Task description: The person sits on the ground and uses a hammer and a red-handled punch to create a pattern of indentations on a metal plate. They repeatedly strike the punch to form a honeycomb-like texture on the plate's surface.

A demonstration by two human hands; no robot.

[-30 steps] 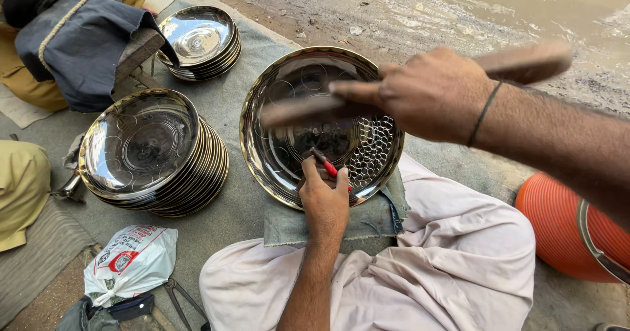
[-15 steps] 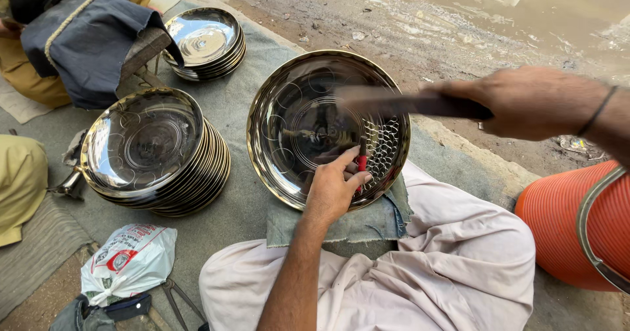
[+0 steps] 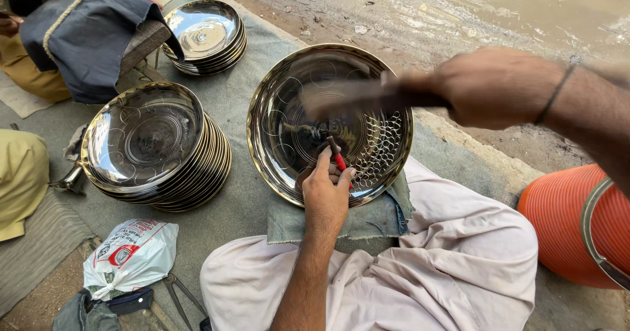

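One head-worn view looks steeply down, close over the person's lap and the steel plate (image 3: 328, 124) there.

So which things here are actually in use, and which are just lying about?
In use: steel plate on a cloth pad; red-handled punch in the left hand; blurred hammer in the right hand.

Lying about: two plate stacks, plastic bag, pliers, orange tub.

- The hammer (image 3: 367, 98) in the right hand (image 3: 492, 88) was smeared by motion blur.
- The orange drum (image 3: 577, 222) was cut off by the right edge.
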